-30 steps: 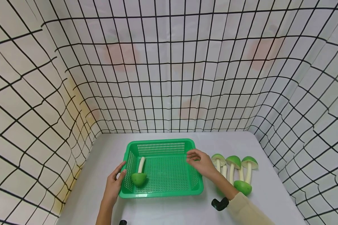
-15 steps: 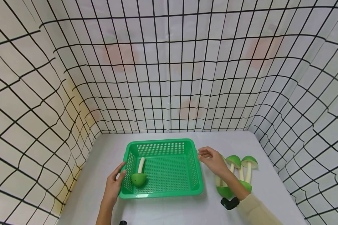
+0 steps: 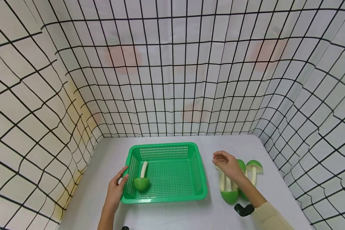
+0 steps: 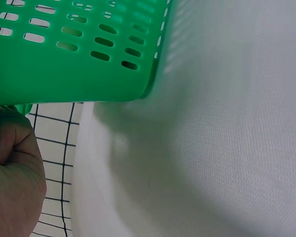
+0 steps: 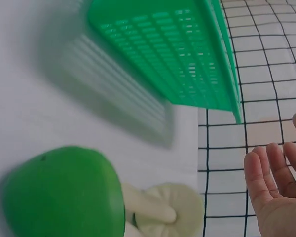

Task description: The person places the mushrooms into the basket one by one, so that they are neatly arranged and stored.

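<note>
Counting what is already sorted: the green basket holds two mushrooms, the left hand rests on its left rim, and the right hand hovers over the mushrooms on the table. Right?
Not quite. The green basket holds one mushroom, not two, as the head view shows. The rest stands: the left hand rests on its left rim, and the right hand hovers over the mushrooms on the table.

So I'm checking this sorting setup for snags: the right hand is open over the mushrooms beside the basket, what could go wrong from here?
1. The mushrooms lie packed side by side, stems touching; a grip on one may nudge or drag its neighbours.
2. The right hand hides part of the group in the head view, so the pick could land on the wrong stem.
3. The left hand only rests against the green basket rim; a bump could probably shift it and roll the mushroom inside.
</note>
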`<state>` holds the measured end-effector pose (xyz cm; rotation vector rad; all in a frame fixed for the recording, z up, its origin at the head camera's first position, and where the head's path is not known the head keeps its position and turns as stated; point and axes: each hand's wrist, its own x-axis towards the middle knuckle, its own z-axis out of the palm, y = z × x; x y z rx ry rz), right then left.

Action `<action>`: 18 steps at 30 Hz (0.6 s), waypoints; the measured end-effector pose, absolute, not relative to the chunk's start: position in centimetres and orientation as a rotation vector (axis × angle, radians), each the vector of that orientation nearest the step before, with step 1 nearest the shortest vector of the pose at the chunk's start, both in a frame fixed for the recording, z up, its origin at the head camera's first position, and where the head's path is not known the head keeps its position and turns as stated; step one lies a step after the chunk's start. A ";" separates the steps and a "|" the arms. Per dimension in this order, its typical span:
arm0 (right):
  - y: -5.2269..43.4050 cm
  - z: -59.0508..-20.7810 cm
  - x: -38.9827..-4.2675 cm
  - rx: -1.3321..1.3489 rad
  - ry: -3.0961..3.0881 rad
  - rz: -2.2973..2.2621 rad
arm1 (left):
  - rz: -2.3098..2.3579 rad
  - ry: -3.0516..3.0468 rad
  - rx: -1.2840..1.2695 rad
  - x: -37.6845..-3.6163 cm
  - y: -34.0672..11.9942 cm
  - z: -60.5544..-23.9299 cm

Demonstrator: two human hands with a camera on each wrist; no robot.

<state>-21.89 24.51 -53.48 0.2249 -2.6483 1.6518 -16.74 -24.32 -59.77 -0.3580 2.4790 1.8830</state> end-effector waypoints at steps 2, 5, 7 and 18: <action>24.9 -53.5 -21.7 0.212 -2.653 1.644 | 1.882 2.479 -0.362 -16.7 -24.4 -59.8; 25.7 -53.3 -21.5 0.177 -2.674 1.626 | 1.881 2.485 -0.361 -16.7 -24.4 -59.7; 26.4 -53.3 -21.4 0.154 -2.687 1.597 | 1.882 2.488 -0.359 -16.7 -24.4 -59.7; 30.6 -54.5 -20.7 0.050 -2.761 1.435 | 1.881 2.490 -0.366 -16.7 -24.4 -59.7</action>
